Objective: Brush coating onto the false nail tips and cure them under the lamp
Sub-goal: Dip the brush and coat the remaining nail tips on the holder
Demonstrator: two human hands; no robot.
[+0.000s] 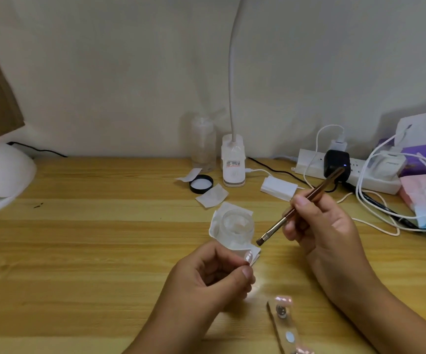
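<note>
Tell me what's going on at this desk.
A person is coating false nails. The left hand pinches a false nail tip, while the right hand holds a brush with its bristles poised just above that tip, not touching it. An open glass jar sits on a white wipe right behind; a black lid lies farther back. The white domed lamp sits at the desk's left edge. A strip with more tips lies near the front edge.

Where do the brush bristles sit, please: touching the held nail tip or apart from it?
Apart. The head view shows tissue between the brush bristles and the nail tip.
</note>
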